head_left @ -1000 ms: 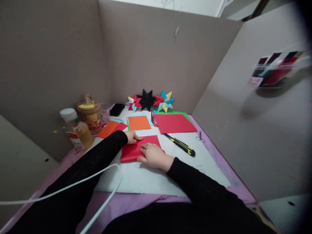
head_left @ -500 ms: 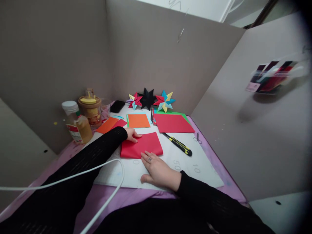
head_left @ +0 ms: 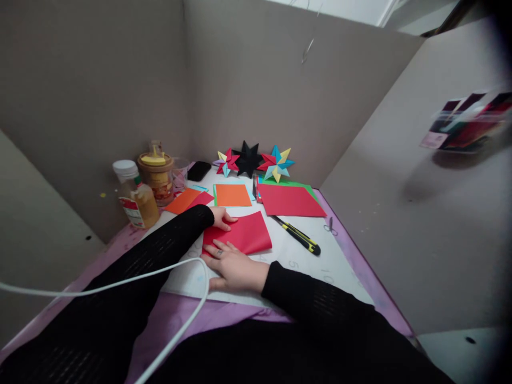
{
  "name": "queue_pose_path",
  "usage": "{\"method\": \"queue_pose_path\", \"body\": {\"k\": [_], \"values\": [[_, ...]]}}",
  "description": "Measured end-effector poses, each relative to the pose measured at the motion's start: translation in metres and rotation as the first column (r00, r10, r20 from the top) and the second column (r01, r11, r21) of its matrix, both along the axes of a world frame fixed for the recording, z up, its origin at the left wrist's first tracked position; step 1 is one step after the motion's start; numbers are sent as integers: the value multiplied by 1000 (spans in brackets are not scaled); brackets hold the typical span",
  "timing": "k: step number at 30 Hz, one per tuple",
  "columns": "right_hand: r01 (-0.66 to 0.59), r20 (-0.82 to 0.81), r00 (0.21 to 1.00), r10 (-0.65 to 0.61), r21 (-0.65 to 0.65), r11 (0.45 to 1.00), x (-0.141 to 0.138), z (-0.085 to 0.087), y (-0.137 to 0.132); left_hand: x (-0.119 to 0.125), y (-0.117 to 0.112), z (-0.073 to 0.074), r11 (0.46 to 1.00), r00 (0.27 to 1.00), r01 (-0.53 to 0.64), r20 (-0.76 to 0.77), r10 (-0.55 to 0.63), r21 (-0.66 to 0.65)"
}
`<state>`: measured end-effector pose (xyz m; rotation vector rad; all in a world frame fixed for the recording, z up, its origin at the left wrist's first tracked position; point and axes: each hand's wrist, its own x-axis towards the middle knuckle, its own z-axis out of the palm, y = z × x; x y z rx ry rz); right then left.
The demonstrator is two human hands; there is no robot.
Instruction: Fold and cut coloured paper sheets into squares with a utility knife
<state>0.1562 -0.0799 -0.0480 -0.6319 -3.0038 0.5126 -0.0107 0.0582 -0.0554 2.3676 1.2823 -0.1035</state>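
Note:
A red sheet of paper (head_left: 252, 232), folded over toward me, lies on the white marked sheet (head_left: 296, 288). My left hand (head_left: 222, 217) rests on its upper left part with fingers stretched out. Flat along the near left edge lies my right hand (head_left: 236, 265), fingers spread, a ring on one of them. The fold's right end bulges up a little. To the right of the paper is a black and yellow utility knife (head_left: 298, 236).
Behind are orange paper squares (head_left: 232, 195), a red paper stack (head_left: 292, 200) and folded paper stars (head_left: 248, 160). At left stand a glue bottle (head_left: 138, 205), a brown cup (head_left: 157, 178) and a phone (head_left: 199, 171). A white cable (head_left: 168, 272) crosses my left arm; small scissors (head_left: 330, 228) lie right.
My right hand has slid left along the near edge of the red paper to its left corner. My left hand stays on the paper. The view has shifted slightly.

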Motion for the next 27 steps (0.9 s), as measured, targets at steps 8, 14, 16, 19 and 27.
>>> {"method": "queue_pose_path", "body": {"k": [8, 14, 16, 19, 27], "values": [[2, 12, 1000, -1, -25, 1000, 0, -4, -4, 21, -46, -18, 859, 957, -248, -26, 290, 448], [123, 29, 992, -122, -12, 992, 13, -2, -13, 21, -52, -18, 841, 958, -208, -70, 278, 499], [182, 59, 982, -182, 1, 983, 24, -2, -16, 21, -51, -16, 844, 957, -208, -74, 280, 494], [265, 82, 960, -269, 50, 963, 46, -3, -18, 22, -52, -14, 852, 959, -209, -68, 274, 480], [536, 123, 817, -563, 197, 821, 112, -7, -22, 22, -48, -20, 861, 954, -248, -45, 298, 444]]}}
